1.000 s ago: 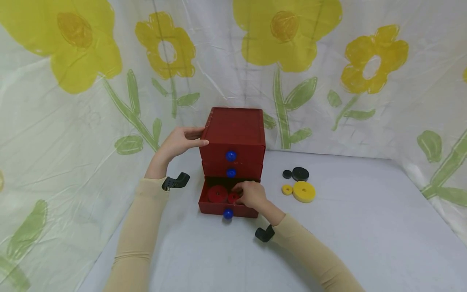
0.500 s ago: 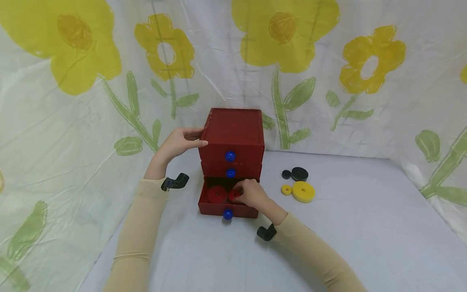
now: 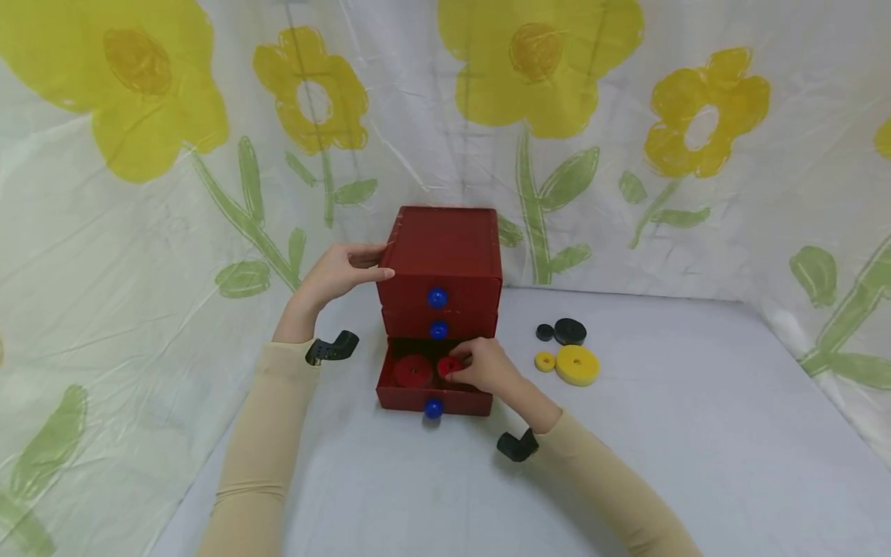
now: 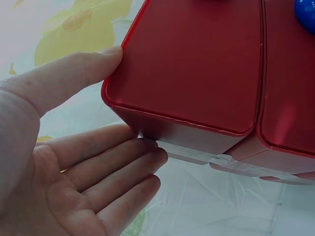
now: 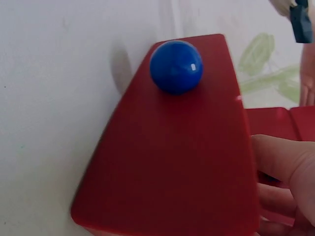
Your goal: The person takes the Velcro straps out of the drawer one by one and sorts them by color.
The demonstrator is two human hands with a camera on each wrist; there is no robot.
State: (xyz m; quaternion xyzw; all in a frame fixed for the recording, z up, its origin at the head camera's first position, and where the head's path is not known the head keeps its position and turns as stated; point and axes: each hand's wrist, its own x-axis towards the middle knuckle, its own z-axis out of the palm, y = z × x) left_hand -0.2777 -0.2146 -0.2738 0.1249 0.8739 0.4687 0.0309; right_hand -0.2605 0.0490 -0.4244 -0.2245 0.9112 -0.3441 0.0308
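A red drawer unit with blue knobs stands in the middle of the table, its bottom drawer pulled out. My left hand is at the unit's upper left; in the left wrist view its thumb touches the edge and its fingers lie straight by the side. Over the drawer's right half, my right hand pinches a small red disc with a centre hole. Beside it in the drawer lies a larger red disc. The drawer front hides most of the right fingers in the right wrist view.
Right of the unit, a small black disc and a large black disc lie on the white table. Nearer are a small yellow disc and a large yellow disc. A flower-printed curtain hangs behind.
My right hand has shifted slightly right and away from me, and the small red disc has moved with it, apart from the large one. The left hand keeps its place on the unit.
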